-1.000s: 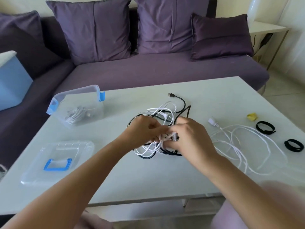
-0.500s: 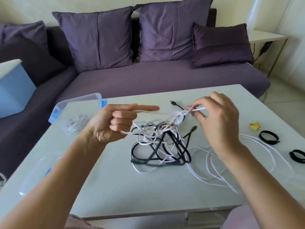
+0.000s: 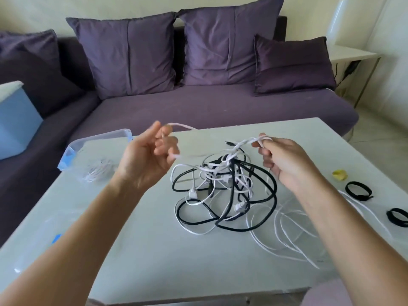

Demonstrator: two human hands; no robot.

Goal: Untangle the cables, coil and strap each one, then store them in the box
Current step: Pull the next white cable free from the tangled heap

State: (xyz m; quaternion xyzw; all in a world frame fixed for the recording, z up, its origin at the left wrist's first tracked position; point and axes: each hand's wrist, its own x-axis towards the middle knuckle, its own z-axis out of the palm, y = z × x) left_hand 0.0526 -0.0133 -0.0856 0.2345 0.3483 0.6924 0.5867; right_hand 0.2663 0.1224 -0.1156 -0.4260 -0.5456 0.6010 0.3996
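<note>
Change vs a second ago: both hands were bunched together low on the tangle [image 3: 225, 188]; now they are raised and pulled apart. Left hand [image 3: 150, 157] pinches a white cable [image 3: 183, 125] in curled fingertips, its end poking past them. Right hand [image 3: 284, 160] pinches a white loop at the top of the knot. The strand blurs between the hands, so whether it is one cable is a guess.

Meaning: untangling is underway and the knot is opening, but the black cable [image 3: 260, 226] is threaded through it. Nothing in this pile looks coiled or strapped.

The tangle sits on the surface [image 3: 154, 250] below and between the hands, nearer the right. The box [image 3: 99, 135] stands open beyond the left hand. The black straps [image 3: 358, 189] lie well to the right.
</note>
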